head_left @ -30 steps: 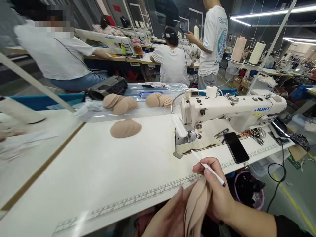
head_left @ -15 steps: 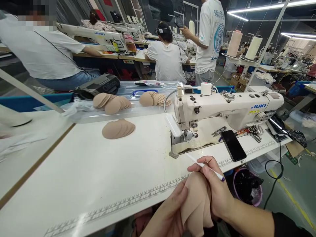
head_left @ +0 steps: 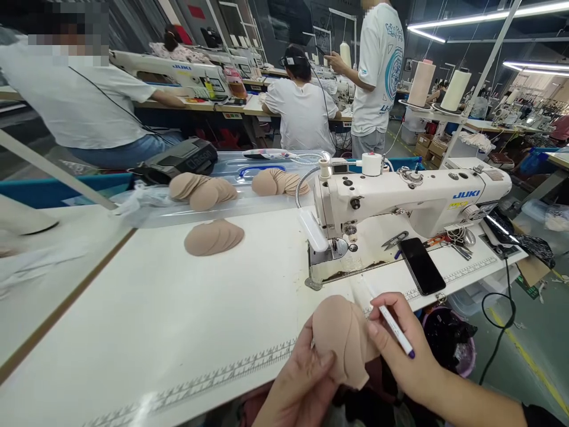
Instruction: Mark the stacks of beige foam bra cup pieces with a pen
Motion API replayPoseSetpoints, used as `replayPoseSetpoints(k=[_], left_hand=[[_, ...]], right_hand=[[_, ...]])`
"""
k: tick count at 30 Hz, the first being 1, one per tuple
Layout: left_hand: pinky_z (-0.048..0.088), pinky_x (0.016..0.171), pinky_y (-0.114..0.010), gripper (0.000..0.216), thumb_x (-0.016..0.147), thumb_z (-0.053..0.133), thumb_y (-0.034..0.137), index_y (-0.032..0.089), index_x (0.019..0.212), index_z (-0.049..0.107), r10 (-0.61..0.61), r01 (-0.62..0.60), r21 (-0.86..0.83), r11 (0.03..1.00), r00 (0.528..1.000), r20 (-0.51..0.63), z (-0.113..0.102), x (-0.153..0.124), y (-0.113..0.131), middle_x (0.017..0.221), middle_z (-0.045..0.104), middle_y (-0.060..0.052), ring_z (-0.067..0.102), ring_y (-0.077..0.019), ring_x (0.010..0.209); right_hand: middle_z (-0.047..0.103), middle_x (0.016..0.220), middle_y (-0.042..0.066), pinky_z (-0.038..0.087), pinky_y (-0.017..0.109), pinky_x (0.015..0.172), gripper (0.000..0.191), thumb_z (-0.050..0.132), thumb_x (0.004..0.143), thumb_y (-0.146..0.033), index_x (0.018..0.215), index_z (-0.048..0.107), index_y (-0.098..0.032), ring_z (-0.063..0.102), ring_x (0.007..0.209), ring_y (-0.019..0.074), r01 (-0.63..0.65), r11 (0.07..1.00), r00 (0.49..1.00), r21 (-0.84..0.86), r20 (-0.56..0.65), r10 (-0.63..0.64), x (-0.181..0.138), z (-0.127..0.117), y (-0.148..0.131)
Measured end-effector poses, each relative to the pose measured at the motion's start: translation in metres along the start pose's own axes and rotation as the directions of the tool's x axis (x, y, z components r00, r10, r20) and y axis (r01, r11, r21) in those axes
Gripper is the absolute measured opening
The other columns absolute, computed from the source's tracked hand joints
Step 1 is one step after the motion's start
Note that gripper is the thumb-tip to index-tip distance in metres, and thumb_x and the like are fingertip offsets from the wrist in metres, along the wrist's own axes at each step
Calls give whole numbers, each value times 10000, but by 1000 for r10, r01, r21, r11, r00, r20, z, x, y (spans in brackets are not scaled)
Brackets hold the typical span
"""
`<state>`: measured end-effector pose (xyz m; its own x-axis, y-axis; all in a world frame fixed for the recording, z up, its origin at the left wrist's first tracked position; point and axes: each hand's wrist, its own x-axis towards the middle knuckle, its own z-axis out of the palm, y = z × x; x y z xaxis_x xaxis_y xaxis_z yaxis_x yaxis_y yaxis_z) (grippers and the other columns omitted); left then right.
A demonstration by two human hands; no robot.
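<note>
At the table's front edge, my left hand [head_left: 306,370] is closed on a small stack of beige rounded fabric pieces [head_left: 338,332], its thumb pressed on top. The pieces are fanned out, with a pointed corner at the lower right. My right hand [head_left: 406,344] pinches a white marker pen [head_left: 395,329] with a purple end, the other end pointing up and left. Its fingers are also against the right edge of the stack; whether they grip it is hidden. Farther back on the table lies a fanned pile of similar beige pieces [head_left: 214,237].
A white sewing machine [head_left: 413,196] stands beyond my hands. Right of its needle lie a black phone [head_left: 422,267] and thread snips [head_left: 395,239]. More beige piles [head_left: 204,190] rest on a clear plastic lid [head_left: 155,216]. A ruler strip [head_left: 222,373] runs along the front edge. Co-workers are beyond.
My left hand has lifted and turned the beige pieces so their broad rounded face shows. My right hand has shifted slightly right and down with the pen, which now points more steeply.
</note>
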<state>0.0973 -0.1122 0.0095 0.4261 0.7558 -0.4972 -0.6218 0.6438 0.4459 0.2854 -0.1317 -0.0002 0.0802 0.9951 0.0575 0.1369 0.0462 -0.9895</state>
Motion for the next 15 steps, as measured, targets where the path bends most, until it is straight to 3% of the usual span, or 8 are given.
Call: replayPoseSetpoints(k=[4,9,12,15], left_hand=[[457,1185,-372,921,762,887,139,459,1501,441,42,-43,76,996,999,20,0,1,-4,1396,719,-14,607,-272,1375],[486,1164,-417,524,791,888,367,341,1248,633,25,-25,-8,1000,999,-29,9,5,-2,1333,742,-39,614,-314,1359],[508,1149,-446,436,780,894,312,290,1150,665,7,-9,-21,1000,998,-60,13,7,1,1288,754,-55,628,-333,1340],[515,1147,-461,437,809,860,283,262,1201,668,17,-18,-32,999,999,-43,11,8,1,1306,745,-84,616,-349,1354]], right_hand=[[663,1039,38,520,338,843,239,657,985,-362,1202,595,-285,655,921,203,57,995,997,-79,59,-53,1,1,-5],[649,1036,22,529,341,835,270,657,970,-335,1216,553,-297,655,899,194,28,996,999,-80,48,-24,4,1,-7],[630,987,9,516,341,813,221,638,979,-345,1177,552,-296,638,872,194,42,990,997,-131,73,-32,-1,-5,-9],[627,988,13,499,349,817,227,665,958,-327,1154,555,-292,625,886,205,69,969,990,-236,135,-38,-7,-9,-11]])
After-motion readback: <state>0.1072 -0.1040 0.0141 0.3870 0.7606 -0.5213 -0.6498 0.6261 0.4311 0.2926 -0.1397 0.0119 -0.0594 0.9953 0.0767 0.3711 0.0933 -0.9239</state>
